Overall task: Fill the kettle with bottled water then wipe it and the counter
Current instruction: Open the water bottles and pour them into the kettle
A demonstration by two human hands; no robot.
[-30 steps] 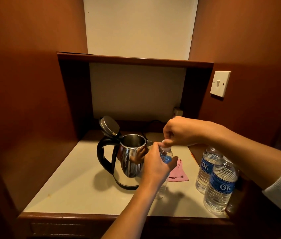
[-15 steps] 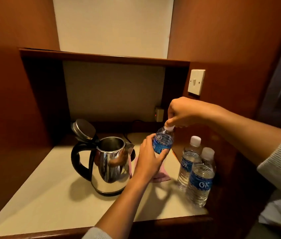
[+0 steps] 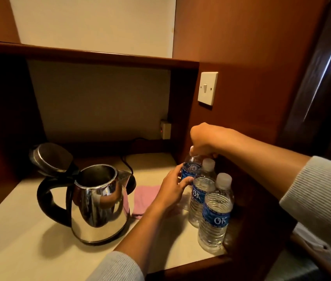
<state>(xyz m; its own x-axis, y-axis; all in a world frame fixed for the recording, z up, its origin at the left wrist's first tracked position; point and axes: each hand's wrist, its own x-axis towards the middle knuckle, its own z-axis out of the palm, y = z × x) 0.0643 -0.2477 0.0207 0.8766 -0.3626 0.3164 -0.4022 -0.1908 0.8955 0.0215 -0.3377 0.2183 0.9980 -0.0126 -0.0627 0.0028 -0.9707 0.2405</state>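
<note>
Held bottle [image 3: 190, 170]: small clear plastic, blue "OK" label, upright at the back right of the desk [image 3: 28, 230], just behind two like bottles. Right hand [image 3: 203, 141] sits on top of it, fingers curled down round the neck and cap; the cap itself is mostly hidden under the fingers, so whether it is on or off cannot be told. Left hand [image 3: 172, 189] comes from below, fingers bent round the label band, thumb side toward the pink cloth; its grip is a loose wrap on the bottle's body.

Two full bottles stand just beside, touching or nearly: middle bottle [image 3: 201, 199] and front bottle [image 3: 215, 218], both with white caps on, ribbed clear walls, blue labels. They stand between the held bottle and the desk's front right edge, tight against the wooden side panel.

Kettle [image 3: 97, 203]: polished steel, rounded cone body, black loop handle to the left, hinged lid [image 3: 49, 157] tipped up and back, mouth open. It stands left of the hands, well apart from the bottles. Left forearm crosses the space between.

Pink cloth [image 3: 144, 197]: soft, folded flat, lying on the desk between kettle and bottles, partly behind the kettle and under the left wrist.

Desk top pale, smooth, matt. Dark cord [image 3: 127, 163] runs behind the kettle to a wall socket [image 3: 165, 129]. Light switch [image 3: 207, 88] on the right panel.
</note>
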